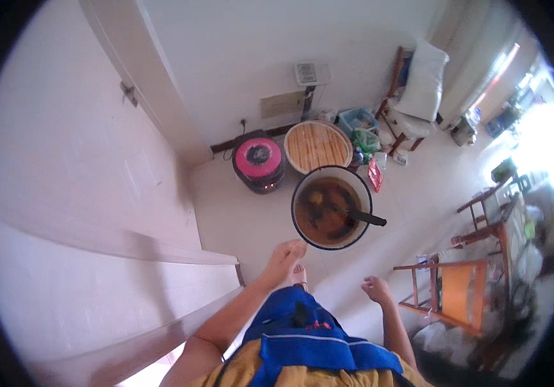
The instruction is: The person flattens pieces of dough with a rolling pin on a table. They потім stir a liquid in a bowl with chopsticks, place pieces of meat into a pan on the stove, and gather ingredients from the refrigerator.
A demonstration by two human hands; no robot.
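Observation:
My left hand (289,254) is closed at the near left rim of an enamel basin (364,186) with a dark edge, which it holds out in front of me. Brown liquid with dark pieces fills part of the basin, and a utensil with a black handle (371,217) leans over its right rim. My right hand (376,289) hangs lower to the right with its fingers loosely curled, touching nothing that I can see. Beyond the basin, a pink and black electric cooker (259,162) stands on the floor beside a round slatted wooden board (318,146).
By the wall are a blue plastic basket (358,119), a green bag (366,140), a red packet (375,175) and a chair (405,123) bearing a white cushion-like item. Wooden chairs (460,295) and a table stand at right. A white door (78,121) is at left.

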